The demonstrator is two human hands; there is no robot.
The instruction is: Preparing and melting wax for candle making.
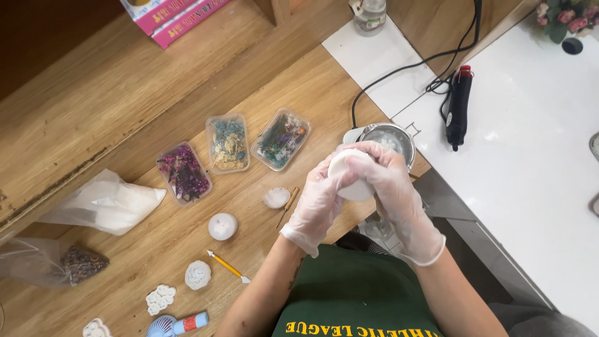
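Observation:
Both of my hands wear thin clear gloves and meet over the right end of the wooden table (125, 93). My left hand (317, 203) and my right hand (390, 184) together grip a round white mould-like piece (350, 178), fingers wrapped over its top and sides. Just behind my hands sits a small metal pot (392, 135) with pale contents. A white shell-shaped piece (276, 197) and a thin wooden stick (289, 205) lie on the table just left of my left hand.
Three clear tubs of dried flowers (183, 173) (228, 143) (281, 138) stand in a row. A round white candle (223, 226), a yellow tool (228, 267), white moulded shapes (198, 274), plastic bags (103, 203) lie left. A black heat tool (459, 106) rests on the white counter (536, 162).

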